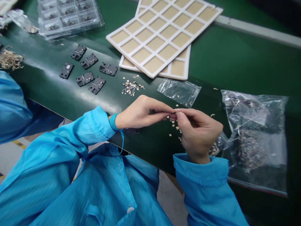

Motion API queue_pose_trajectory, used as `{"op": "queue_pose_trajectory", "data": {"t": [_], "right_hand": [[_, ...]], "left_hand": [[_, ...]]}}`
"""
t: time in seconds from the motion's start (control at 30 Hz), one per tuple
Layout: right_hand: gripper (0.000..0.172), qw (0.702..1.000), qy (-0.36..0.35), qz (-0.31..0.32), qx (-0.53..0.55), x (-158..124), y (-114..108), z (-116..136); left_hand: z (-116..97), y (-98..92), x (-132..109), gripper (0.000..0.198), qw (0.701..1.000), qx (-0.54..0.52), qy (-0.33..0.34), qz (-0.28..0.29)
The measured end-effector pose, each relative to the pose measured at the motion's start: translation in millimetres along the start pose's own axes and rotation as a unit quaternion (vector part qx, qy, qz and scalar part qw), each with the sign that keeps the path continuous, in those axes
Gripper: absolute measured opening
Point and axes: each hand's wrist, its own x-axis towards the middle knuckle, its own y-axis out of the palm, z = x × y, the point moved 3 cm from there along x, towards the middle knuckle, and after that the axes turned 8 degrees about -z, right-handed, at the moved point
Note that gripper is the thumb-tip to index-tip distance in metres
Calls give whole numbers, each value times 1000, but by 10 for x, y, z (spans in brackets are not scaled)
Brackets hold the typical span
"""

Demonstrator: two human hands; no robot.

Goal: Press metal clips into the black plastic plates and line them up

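Note:
My left hand (pixel 141 112), with a teal band at the wrist, pinches thumb against fingers. Its fingertips meet those of my right hand (pixel 197 130), which is also closed in a pinch. Whatever lies between the fingertips is dark, tiny and mostly hidden. Small pale flat pieces (pixel 170 135) are scattered on the green table (pixel 150 147) beneath my fingers. Partly covered by my left wrist, a black plastic part (pixel 132 130) lies near the table edge. A pile of small metal-looking pieces (pixel 131 87) sits just beyond my left hand.
Several black plastic parts (pixel 89 61) lie at the left, below a clear compartment tray (pixel 68 14). White-framed grid trays (pixel 154 67) are stacked at the back. A small clear bag (pixel 179 91) and a large bag of pieces (pixel 254 147) lie rightward. Another person's blue sleeve (pixel 11 106) is at left.

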Motion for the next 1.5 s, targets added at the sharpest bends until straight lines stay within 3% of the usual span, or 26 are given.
{"op": "queue_pose_trajectory", "data": {"t": [0.33, 0.43, 0.5, 0.57, 0.67, 0.77, 0.9, 1.0, 1.1, 1.2, 1.33, 1.5], "right_hand": [[10, 1000, 10, -13, -15, 7, -3, -17], [8, 999, 6, -45, -25, 84, -120, 4], [5, 995, -18, -46, -89, 170, -264, 5], [7, 977, -55, -10, -205, 262, -423, -37], [14, 922, -99, 51, -371, 357, -630, -204], [16, 892, -121, 70, -431, 383, -754, -370], [12, 883, -107, 41, -454, 379, -792, -344], [14, 904, -90, 32, -416, 342, -678, -183], [14, 925, -206, 80, -308, 186, -345, -7], [11, 906, -308, 172, -236, -85, 72, 65], [34, 867, -311, 279, -271, -361, 427, 34], [21, 872, -277, 335, -225, -440, 483, 25]], "left_hand": [[-5, -10, 13, 17, 1000, -2, -6, -5], [13, -53, 33, 16, 999, 3, -39, -28], [32, -110, 54, 15, 997, 12, -56, -46], [61, -191, 78, 14, 995, 27, -65, -68], [120, -335, 108, 14, 991, 49, -69, -106], [170, -465, 122, 15, 983, 86, -55, -150], [197, -561, 119, 13, 966, 151, -37, -205], [205, -569, 113, 15, 960, 174, -43, -213], [211, -554, 114, 14, 963, 163, -45, -209], [213, -531, 126, 13, 968, 136, -53, -204], [199, -494, 149, 16, 971, 111, -78, -199], [214, -488, 165, 17, 967, 76, -116, -216]]}}
